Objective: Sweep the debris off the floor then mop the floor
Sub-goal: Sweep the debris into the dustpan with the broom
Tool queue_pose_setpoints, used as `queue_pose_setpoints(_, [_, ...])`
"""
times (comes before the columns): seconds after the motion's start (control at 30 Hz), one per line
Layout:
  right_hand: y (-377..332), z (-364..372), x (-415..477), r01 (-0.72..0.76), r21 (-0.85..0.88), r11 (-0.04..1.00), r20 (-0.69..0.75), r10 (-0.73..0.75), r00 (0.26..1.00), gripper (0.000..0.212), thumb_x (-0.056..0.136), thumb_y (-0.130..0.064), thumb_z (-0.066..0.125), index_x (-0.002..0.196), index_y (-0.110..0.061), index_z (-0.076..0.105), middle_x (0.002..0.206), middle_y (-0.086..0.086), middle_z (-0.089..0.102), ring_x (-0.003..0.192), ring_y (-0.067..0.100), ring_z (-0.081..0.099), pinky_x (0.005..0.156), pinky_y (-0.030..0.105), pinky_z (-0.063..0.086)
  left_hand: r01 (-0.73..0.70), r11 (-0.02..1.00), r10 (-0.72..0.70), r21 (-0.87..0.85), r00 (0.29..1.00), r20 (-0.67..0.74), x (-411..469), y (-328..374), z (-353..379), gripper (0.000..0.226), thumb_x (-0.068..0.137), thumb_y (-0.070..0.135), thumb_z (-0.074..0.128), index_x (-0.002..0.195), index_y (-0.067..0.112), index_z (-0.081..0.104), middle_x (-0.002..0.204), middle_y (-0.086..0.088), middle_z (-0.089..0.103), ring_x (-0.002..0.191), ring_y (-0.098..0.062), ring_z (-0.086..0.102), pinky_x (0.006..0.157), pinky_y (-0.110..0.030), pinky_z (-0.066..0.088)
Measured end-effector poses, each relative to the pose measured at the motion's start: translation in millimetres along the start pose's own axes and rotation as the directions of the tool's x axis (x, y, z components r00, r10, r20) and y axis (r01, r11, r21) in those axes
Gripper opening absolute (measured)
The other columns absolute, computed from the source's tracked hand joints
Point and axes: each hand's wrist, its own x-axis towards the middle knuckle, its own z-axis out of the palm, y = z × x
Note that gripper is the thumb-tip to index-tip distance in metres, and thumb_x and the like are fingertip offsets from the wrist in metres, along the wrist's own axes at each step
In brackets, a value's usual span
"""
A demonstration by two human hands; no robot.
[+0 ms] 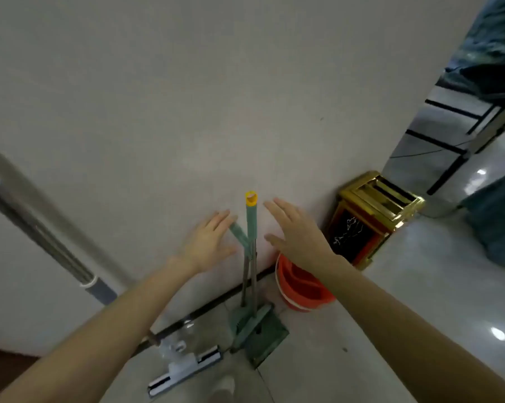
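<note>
A green broom [251, 225] with a yellow cap leans upright against the white wall, next to a green dustpan [260, 333] whose handle [239, 232] slants left. My left hand [209, 239] is open just left of the handles, fingers straight, close to the dustpan handle. Just right of the broom handle my right hand [296, 231] is open too, holding nothing. A flat mop [184, 367] with a grey-and-silver pole [42, 237] leans against the wall at the left. An orange bucket [300, 292] stands on the floor under my right wrist.
A gold and black bin [370, 216] stands at the wall's corner to the right. Glossy light floor tiles [419, 286] spread to the right, with a dark green shape [495, 222] at the far right edge. A dark skirting strip [205, 309] runs along the wall's foot.
</note>
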Motion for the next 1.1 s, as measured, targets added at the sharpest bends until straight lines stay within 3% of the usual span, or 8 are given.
queue_pose_setpoints(0.1, [-6, 9, 42, -0.095, 0.102, 0.99, -0.004, 0.096, 0.995, 0.069, 0.097, -0.038, 0.052, 0.154, -0.03, 0.014, 0.161, 0.0, 0.019, 0.146, 0.021, 0.021, 0.118, 0.039, 0.02, -0.065, 0.997, 0.063, 0.034, 0.996, 0.06, 37, -31, 7, 0.076, 0.089, 0.049, 0.058, 0.151, 0.021, 0.023, 0.159, -0.003, 0.02, 0.147, -0.026, 0.018, 0.118, -0.038, 0.017])
queue_pose_setpoints(0.23, [-12, 31, 78, -0.135, 0.165, 0.977, 0.002, 0.137, 0.991, 0.067, 0.096, -0.036, 0.055, 0.152, -0.032, 0.018, 0.154, 0.0, 0.031, 0.136, 0.023, 0.038, 0.109, 0.038, 0.04, -0.207, 0.977, 0.2, 0.044, 0.971, 0.128, 77, -54, 25, 0.086, 0.082, 0.073, 0.03, 0.149, 0.019, 0.031, 0.156, -0.007, 0.03, 0.144, -0.029, 0.026, 0.117, -0.044, 0.025])
queue_pose_setpoints(0.33, [-16, 43, 89, -0.164, 0.21, 0.964, 0.009, 0.166, 0.986, 0.053, 0.097, -0.034, 0.054, 0.145, -0.029, 0.03, 0.137, 0.001, 0.047, 0.101, 0.016, 0.057, 0.078, 0.023, 0.047, -0.308, 0.95, 0.29, 0.051, 0.931, 0.221, 96, -67, 42, 0.102, 0.075, 0.085, 0.008, 0.15, 0.019, 0.028, 0.156, -0.006, 0.029, 0.145, -0.028, 0.024, 0.118, -0.044, 0.022])
queue_pose_setpoints(0.43, [-19, 49, 91, -0.206, 0.274, 0.94, 0.0, 0.214, 0.977, 0.037, 0.099, -0.031, 0.052, 0.132, -0.021, 0.038, 0.114, 0.005, 0.057, 0.078, 0.018, 0.061, 0.069, 0.028, 0.052, -0.386, 0.92, 0.353, 0.064, 0.888, 0.294, 109, -69, 60, 0.087, 0.083, 0.076, 0.026, 0.15, 0.02, 0.028, 0.157, -0.003, 0.028, 0.147, -0.025, 0.018, 0.119, -0.046, 0.018])
queue_pose_setpoints(0.63, [-17, 47, 77, -0.301, 0.273, 0.914, 0.004, 0.311, 0.95, 0.035, 0.1, -0.027, 0.049, 0.133, -0.019, 0.039, 0.121, 0.004, 0.058, 0.088, 0.024, 0.067, 0.079, 0.038, 0.057, -0.528, 0.842, 0.434, 0.108, 0.784, 0.444, 115, -58, 86, 0.068, 0.092, 0.058, 0.042, 0.148, 0.023, 0.028, 0.155, 0.001, 0.031, 0.146, -0.025, 0.018, 0.119, -0.051, 0.003])
queue_pose_setpoints(0.8, [-22, 36, 55, -0.349, 0.263, 0.9, 0.046, 0.35, 0.936, 0.038, 0.102, -0.025, 0.047, 0.139, -0.02, 0.038, 0.13, 0.003, 0.054, 0.101, 0.025, 0.065, 0.088, 0.039, 0.054, -0.63, 0.758, 0.512, 0.169, 0.735, 0.444, 116, -44, 102, 0.055, 0.089, 0.052, 0.053, 0.133, 0.019, 0.049, 0.133, -0.009, 0.054, 0.119, -0.033, 0.053, 0.114, -0.058, 0.021])
queue_pose_setpoints(0.9, [-26, 32, 33, -0.392, 0.269, 0.88, 0.03, 0.399, 0.916, 0.04, 0.102, -0.024, 0.048, 0.14, -0.019, 0.037, 0.131, 0.003, 0.053, 0.106, 0.024, 0.062, 0.089, 0.033, 0.053, -0.693, 0.698, 0.579, 0.179, 0.693, 0.43, 112, -24, 102, 0.047, 0.086, 0.05, 0.059, 0.118, 0.016, 0.057, 0.122, -0.012, 0.057, 0.104, -0.034, 0.058, 0.097, -0.051, 0.043])
queue_pose_setpoints(1.1, [-34, 23, -32, -0.476, 0.256, 0.842, -0.03, 0.499, 0.866, 0.04, 0.102, -0.022, 0.046, 0.14, -0.012, 0.037, 0.125, 0.008, 0.052, 0.104, 0.026, 0.059, 0.084, 0.029, 0.048, -0.749, 0.643, 0.585, 0.16, 0.614, 0.53, 83, 18, 108, 0.048, 0.099, 0.039, 0.039, 0.143, 0.023, 0.028, 0.146, -0.014, 0.029, 0.113, -0.032, 0.05, 0.088, -0.042, 0.045])
